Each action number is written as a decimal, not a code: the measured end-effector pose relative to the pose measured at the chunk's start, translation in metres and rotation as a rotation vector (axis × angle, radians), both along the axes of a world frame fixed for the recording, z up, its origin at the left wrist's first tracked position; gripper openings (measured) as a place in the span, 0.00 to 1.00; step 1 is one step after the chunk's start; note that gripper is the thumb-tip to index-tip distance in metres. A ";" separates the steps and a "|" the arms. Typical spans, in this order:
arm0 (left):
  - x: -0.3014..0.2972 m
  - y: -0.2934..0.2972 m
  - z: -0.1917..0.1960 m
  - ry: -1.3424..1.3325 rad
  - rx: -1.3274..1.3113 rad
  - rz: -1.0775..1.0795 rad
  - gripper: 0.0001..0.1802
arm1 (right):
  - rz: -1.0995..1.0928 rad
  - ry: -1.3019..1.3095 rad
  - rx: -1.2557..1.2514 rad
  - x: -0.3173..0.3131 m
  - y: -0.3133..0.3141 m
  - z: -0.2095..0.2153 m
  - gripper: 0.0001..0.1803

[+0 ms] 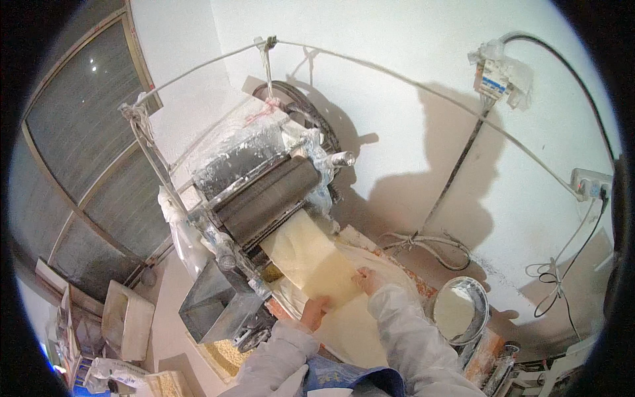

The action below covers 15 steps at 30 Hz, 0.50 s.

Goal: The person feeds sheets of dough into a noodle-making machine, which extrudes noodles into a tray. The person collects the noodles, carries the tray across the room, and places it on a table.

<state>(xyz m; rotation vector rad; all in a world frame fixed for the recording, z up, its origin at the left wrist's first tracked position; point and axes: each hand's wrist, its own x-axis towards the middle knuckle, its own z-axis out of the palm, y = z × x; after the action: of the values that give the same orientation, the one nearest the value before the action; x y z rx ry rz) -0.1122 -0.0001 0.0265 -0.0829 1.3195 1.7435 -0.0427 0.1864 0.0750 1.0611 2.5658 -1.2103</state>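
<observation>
A pale yellow dough sheet [311, 255] runs out from under the dark roller [268, 195] of a flour-dusted rolling machine [238, 172]. My left hand [314, 311] grips the sheet's near left edge from below. My right hand [367, 279] holds its near right edge. Both sleeves are white with flour. More folded dough [354, 327] lies piled under the hanging sheet.
A metal chute [215, 301] hangs at the machine's front left, with crumbly dough bits [228, 354] below it. A round metal sieve with flour [460, 311] leans at the right. Cables [430, 245] and a wall socket [589, 182] line the white wall. A window [86, 159] fills the left.
</observation>
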 end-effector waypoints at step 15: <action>-0.045 -0.021 -0.050 0.368 -0.325 -0.033 0.08 | -0.261 0.587 0.851 0.032 0.133 0.349 0.14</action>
<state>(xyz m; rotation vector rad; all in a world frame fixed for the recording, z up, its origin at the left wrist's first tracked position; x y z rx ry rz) -0.1570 -0.0208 -0.0237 0.0803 1.8558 1.5485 -0.0108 0.3193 0.4236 1.3454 3.6550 -0.4463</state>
